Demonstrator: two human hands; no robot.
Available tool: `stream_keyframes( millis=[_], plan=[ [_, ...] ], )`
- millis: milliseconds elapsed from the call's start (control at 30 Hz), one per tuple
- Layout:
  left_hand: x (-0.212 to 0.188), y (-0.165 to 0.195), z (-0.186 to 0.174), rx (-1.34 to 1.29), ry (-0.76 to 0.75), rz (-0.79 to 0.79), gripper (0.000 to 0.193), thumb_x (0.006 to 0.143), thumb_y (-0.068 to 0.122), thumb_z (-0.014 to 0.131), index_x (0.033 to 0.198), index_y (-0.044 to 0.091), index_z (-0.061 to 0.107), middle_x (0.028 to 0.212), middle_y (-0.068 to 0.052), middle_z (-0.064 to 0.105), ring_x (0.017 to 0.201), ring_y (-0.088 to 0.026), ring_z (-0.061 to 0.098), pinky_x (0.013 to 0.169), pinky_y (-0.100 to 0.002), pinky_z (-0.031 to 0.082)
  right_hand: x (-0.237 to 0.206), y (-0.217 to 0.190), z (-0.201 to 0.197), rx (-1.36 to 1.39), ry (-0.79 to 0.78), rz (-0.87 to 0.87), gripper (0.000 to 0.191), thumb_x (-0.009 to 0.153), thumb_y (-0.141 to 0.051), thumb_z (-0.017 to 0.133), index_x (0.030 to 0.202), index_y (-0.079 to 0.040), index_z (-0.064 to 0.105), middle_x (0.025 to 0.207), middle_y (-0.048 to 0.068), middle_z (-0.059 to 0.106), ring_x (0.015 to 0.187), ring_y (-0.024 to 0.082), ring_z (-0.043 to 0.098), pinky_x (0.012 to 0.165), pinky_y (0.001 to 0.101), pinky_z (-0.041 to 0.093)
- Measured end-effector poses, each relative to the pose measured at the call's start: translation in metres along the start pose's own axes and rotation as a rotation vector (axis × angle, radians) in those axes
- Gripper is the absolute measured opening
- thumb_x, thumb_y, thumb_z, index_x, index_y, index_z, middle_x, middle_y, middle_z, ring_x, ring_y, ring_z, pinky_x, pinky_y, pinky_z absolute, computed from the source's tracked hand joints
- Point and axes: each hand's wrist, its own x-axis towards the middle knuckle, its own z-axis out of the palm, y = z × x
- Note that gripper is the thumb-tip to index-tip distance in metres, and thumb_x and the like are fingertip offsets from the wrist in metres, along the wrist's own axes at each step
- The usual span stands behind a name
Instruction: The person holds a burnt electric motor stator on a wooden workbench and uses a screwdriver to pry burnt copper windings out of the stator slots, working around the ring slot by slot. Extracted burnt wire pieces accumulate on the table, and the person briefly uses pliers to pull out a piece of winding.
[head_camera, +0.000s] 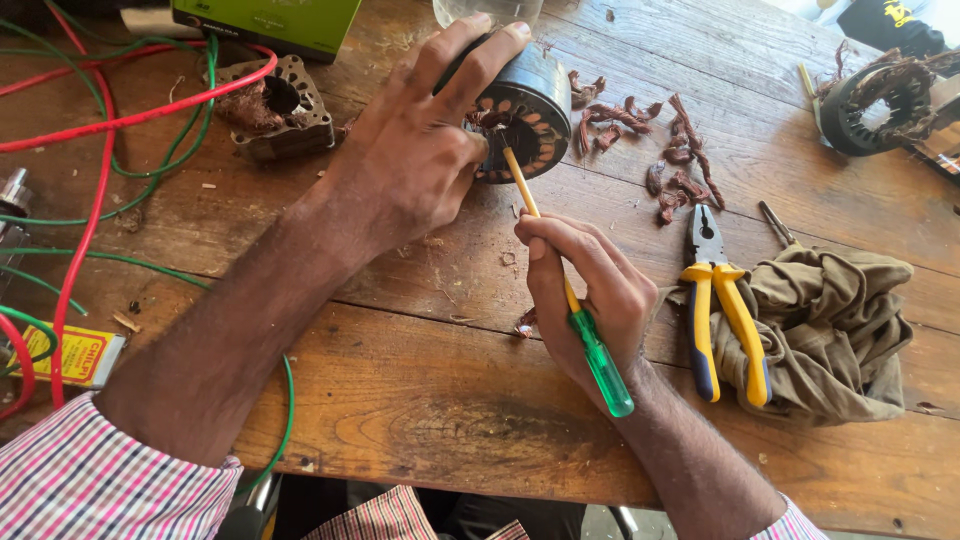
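The left hand (410, 150) is closed over the rim of the round motor stator (525, 110), which stands on edge near the far side of the wooden table (420, 390). The right hand (590, 290) has its fingers wrapped around a screwdriver (570, 300), tip in the stator's bore. Copper wire scraps (670, 150) lie just right; pliers (720, 300) and a cloth (830, 320) flank the right hand. Bare wood extends to the near edge.

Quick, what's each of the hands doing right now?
Left hand: closed over the round grey metal motor stator, steadying it on the table.
Right hand: closed on the green-handled screwdriver, tip in the stator.
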Motion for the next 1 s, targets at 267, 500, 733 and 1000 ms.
stream_keyframes(
  millis=[267, 500, 733, 1000],
  plan=[
    [-0.005, 0.003, 0.011, 0.021, 0.041, -0.046, 0.017, 0.087, 0.020, 0.082, 0.091, 0.004, 0.081, 0.164, -0.009, 0.026, 0.152, -0.030, 0.024, 0.122, -0.052, 0.042, -0.001, -0.001, 0.000, -0.001, -0.003, 0.017, 0.013, 0.103, 0.002, 0.067, 0.115, -0.002, 0.071, 0.111, 0.012, 0.077, 0.100, 0.018, 0.078, 0.088, 0.0293, 0.061],
    [-0.006, -0.002, 0.023, 0.179, 0.114, -0.018, 0.020, 0.104, 0.023, 0.079, 0.095, 0.004, 0.080, 0.163, -0.008, 0.024, 0.151, -0.027, 0.021, 0.127, -0.051, 0.040, 0.001, -0.001, 0.002, -0.007, -0.003, 0.018, 0.013, 0.103, 0.002, 0.066, 0.115, -0.001, 0.071, 0.110, 0.011, 0.077, 0.100, 0.018, 0.078, 0.089, 0.0290, 0.062],
    [-0.004, -0.009, 0.011, 0.091, -0.025, 0.011, 0.032, 0.082, 0.028, 0.085, 0.093, -0.002, 0.081, 0.163, -0.012, 0.025, 0.150, -0.033, 0.023, 0.122, -0.051, 0.043, 0.000, 0.004, 0.002, 0.006, -0.009, 0.023, 0.013, 0.103, 0.001, 0.068, 0.115, -0.002, 0.071, 0.110, 0.011, 0.077, 0.099, 0.017, 0.077, 0.086, 0.0286, 0.062],
    [-0.006, 0.005, 0.012, 0.011, 0.107, -0.026, 0.028, 0.083, 0.024, 0.086, 0.090, -0.002, 0.079, 0.162, -0.010, 0.029, 0.154, -0.031, 0.029, 0.122, -0.051, 0.045, -0.002, 0.008, 0.002, 0.018, -0.009, 0.000, 0.013, 0.103, 0.002, 0.068, 0.116, -0.001, 0.071, 0.112, 0.011, 0.077, 0.100, 0.017, 0.078, 0.087, 0.0291, 0.062]
  ],
)
